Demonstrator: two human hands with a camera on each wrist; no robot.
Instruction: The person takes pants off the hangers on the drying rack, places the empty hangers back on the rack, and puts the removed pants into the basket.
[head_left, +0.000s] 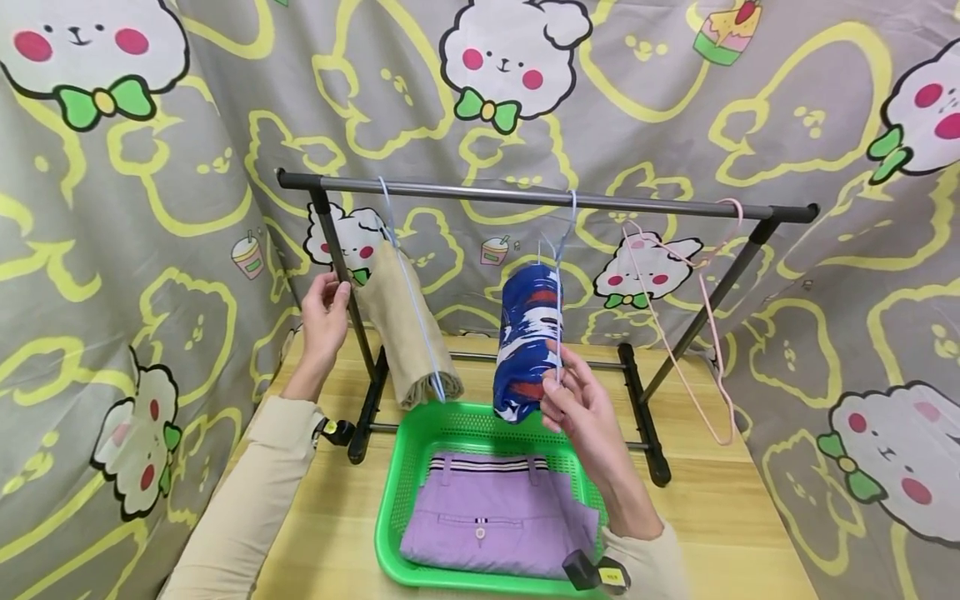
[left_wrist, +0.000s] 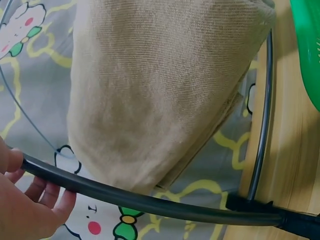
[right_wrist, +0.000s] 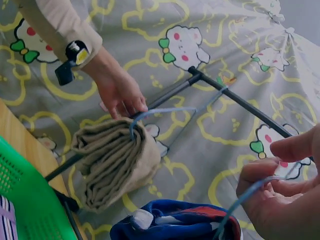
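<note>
Centrally, a blue-white-red folded garment (head_left: 525, 342) hangs on a pale blue wire hanger (head_left: 558, 308) from the dark metal rail (head_left: 540, 198), above the green plastic basket (head_left: 408, 467). Right hand (head_left: 581, 404) pinches the wire; left hand (head_left: 324, 321) grips the rack's upright (head_left: 341, 267). Steadying both should prevent swinging. Hook seating is unclear.

Left wrist view: left hand (left_wrist: 22, 205) cut off by frame edge, fingers (left_wrist: 62, 202) partly behind rack post (left_wrist: 150, 202). Right wrist view: right hand (right_wrist: 280, 200) cropped at the corner; blue garment (right_wrist: 175, 222) below its fingers runs off the bottom.
</note>
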